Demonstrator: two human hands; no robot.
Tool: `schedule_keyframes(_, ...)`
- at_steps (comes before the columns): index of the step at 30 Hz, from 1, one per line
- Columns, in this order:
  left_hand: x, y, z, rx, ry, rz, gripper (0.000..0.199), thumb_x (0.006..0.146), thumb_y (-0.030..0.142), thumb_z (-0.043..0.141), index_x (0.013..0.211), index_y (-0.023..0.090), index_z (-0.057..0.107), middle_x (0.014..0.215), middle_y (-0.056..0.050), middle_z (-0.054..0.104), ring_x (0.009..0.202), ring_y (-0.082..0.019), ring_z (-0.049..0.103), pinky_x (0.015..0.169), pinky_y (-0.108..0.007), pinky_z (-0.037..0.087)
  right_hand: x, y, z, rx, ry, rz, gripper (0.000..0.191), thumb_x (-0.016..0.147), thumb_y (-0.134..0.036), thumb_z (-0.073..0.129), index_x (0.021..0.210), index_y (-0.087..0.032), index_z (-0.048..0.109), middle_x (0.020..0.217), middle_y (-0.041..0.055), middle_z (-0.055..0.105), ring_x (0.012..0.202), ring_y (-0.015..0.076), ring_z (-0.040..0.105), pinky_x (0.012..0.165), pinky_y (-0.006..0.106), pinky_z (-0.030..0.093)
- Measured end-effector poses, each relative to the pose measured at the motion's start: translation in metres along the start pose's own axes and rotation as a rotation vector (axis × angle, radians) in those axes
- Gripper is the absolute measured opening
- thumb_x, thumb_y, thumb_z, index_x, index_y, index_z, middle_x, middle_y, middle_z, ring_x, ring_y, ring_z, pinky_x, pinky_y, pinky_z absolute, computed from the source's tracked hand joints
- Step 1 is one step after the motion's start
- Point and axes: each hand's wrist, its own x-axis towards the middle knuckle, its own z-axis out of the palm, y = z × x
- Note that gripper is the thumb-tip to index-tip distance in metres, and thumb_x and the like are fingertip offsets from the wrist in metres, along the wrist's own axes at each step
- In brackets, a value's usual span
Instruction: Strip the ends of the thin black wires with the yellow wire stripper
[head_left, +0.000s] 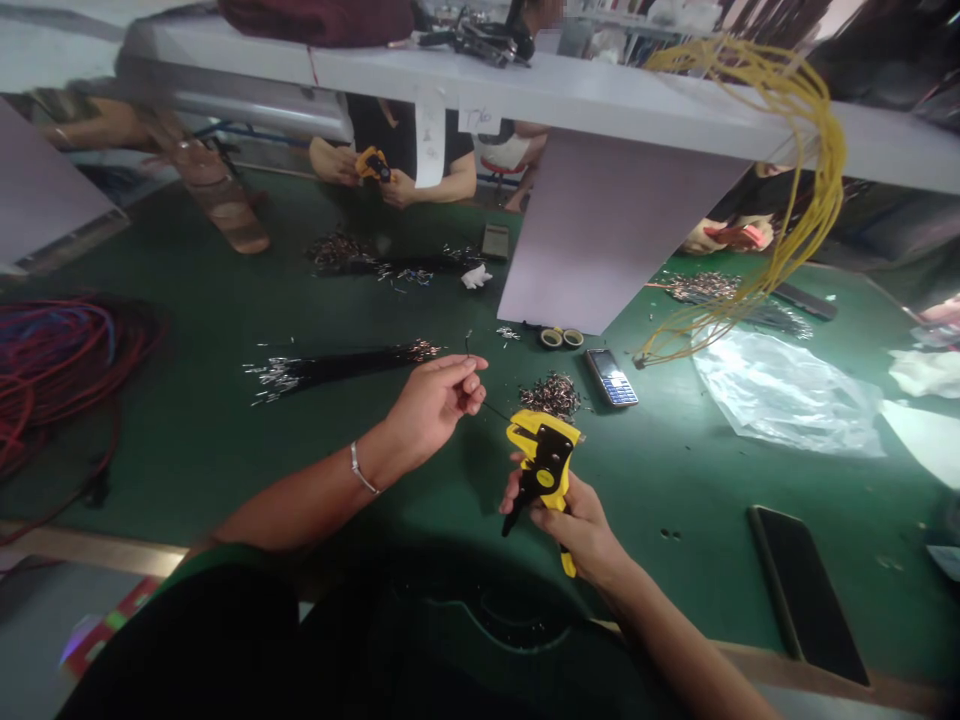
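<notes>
My left hand (439, 400) pinches a thin black wire (495, 411) between thumb and fingers. One end of the wire sticks up above the fingertips, and the other runs toward the jaws of a yellow and black wire stripper (549, 460). Wrapped round the stripper's handles is my right hand (581, 520). Whether the wire sits inside the jaws I cannot tell. Just beyond the tool lies a pile of small stripped bits (551, 395). To the left of my left hand is a bundle of black wires (337, 368) with bare ends.
A keypad phone (611, 377), tape rolls (561, 338) and a clear plastic bag (780, 390) lie right of centre. A smartphone (808, 595) rests near the front edge. Yellow wires (825, 190) hang from the shelf (600, 105). Red wires (60, 370) lie left. Co-workers sit opposite.
</notes>
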Motion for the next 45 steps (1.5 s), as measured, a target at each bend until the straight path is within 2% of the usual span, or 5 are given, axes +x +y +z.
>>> schedule_keyframes(8, 0.0035, 0.0009, -0.0028, -0.011, 0.014, -0.032, 0.005, 0.078, 0.012, 0.063, 0.076, 0.009, 0.067, 0.055, 0.001, 0.046, 0.05, -0.008, 0.048, 0.047, -0.022, 0.033, -0.0008, -0.0026, -0.0022, -0.025, -0.009, 0.002, 0.04, 0.079, -0.032, 0.069, 0.115, -0.019, 0.057, 0.088, 0.0051, 0.061, 0.078, 0.0206, 0.06, 0.075, 0.039, 0.049)
schedule_keyframes(28, 0.0031, -0.0013, -0.0049, 0.003, -0.031, -0.029, 0.006, 0.077, 0.01, 0.062, 0.075, 0.01, 0.068, 0.057, 0.0, 0.047, 0.051, -0.008, 0.047, 0.046, -0.023, 0.031, 0.001, 0.0003, -0.0022, -0.021, -0.053, -0.02, 0.036, 0.081, -0.033, 0.069, 0.112, -0.019, 0.057, 0.087, 0.0039, 0.061, 0.076, 0.0191, 0.061, 0.074, 0.038, 0.05)
schedule_keyframes(34, 0.0053, -0.0041, -0.0077, -0.001, -0.046, -0.035, 0.006, 0.077, 0.011, 0.063, 0.077, 0.009, 0.068, 0.058, 0.0, 0.047, 0.052, -0.008, 0.048, 0.046, -0.022, 0.032, 0.0009, 0.0007, -0.0017, 0.02, -0.068, -0.009, 0.034, 0.083, -0.031, 0.067, 0.113, -0.019, 0.056, 0.087, 0.0037, 0.059, 0.076, 0.0192, 0.06, 0.077, 0.041, 0.051)
schedule_keyframes(45, 0.0063, -0.0041, -0.0087, 0.015, -0.025, -0.068, 0.006, 0.076, 0.01, 0.063, 0.078, 0.008, 0.068, 0.059, 0.0, 0.047, 0.054, -0.008, 0.048, 0.048, -0.021, 0.033, 0.0, 0.002, -0.0017, -0.032, -0.074, -0.017, 0.035, 0.084, -0.032, 0.066, 0.113, -0.018, 0.055, 0.082, 0.0034, 0.058, 0.07, 0.0174, 0.059, 0.069, 0.035, 0.049)
